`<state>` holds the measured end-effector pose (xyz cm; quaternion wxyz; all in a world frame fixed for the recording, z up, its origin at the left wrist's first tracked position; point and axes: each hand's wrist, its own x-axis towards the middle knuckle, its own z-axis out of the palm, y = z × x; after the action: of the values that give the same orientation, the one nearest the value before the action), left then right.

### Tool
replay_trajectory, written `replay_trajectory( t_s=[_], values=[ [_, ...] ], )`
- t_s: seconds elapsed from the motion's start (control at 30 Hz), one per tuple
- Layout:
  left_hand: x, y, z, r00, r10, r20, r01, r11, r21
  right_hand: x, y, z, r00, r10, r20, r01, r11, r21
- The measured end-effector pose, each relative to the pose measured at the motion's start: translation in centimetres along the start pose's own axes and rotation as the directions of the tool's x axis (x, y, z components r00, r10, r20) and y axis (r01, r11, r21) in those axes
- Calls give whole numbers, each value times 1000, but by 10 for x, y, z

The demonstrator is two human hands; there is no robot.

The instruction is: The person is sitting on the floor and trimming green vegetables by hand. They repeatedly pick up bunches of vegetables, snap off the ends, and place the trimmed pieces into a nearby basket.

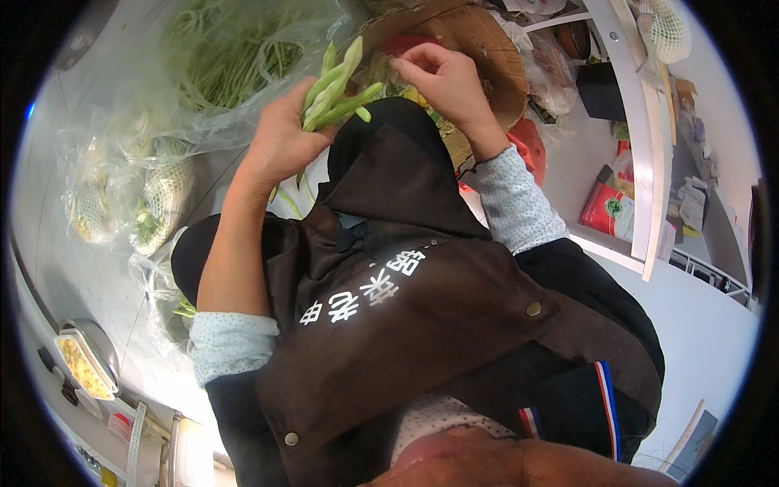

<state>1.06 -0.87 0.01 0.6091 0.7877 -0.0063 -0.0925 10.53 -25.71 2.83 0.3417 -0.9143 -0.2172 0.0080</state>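
My left hand (289,131) grips a small bunch of green bean pods (333,85), flat and pale, that stick up past the thumb. Some thin green stems hang below that hand. On the other side, my right hand (443,82) is held over an open cardboard box (496,55), thumb and forefinger brought together in a ring. Whether a small scrap sits between those fingertips is not clear. Plant scraps (447,131) lie in the box, partly hidden by my knee. A large clear plastic bag (213,131) of long green beans (237,58) lies beyond my left hand.
Pale vegetables in white foam nets (164,201) lie in plastic on the tiled floor at left. A white shelf frame (651,158) stands at right, with a red and white bag (608,210) beside it. A tray of yellow food (88,368) sits lower left.
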Motion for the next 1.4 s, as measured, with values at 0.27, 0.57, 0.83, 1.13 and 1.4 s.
replay_trajectory(
  t_s=[0.27,0.57,0.83,1.13,1.4],
  values=[
    [-4,-6,1,999,42,1,-42,999,33,0,-73,-7,978,-181,106,141,941,307],
    [-4,-10,-1,996,86,5,-86,978,189,0,-67,-6,967,-227,113,204,961,189],
    [-3,-14,1,994,107,-21,-100,969,226,-2,-64,17,988,-148,-35,151,979,137],
    [-3,-12,6,993,103,-62,-102,995,18,5,-61,30,783,137,606,-609,-27,793],
    [-3,-5,5,999,-7,-44,-11,919,-394,23,-16,9,971,201,133,-192,979,-74]
  ],
)
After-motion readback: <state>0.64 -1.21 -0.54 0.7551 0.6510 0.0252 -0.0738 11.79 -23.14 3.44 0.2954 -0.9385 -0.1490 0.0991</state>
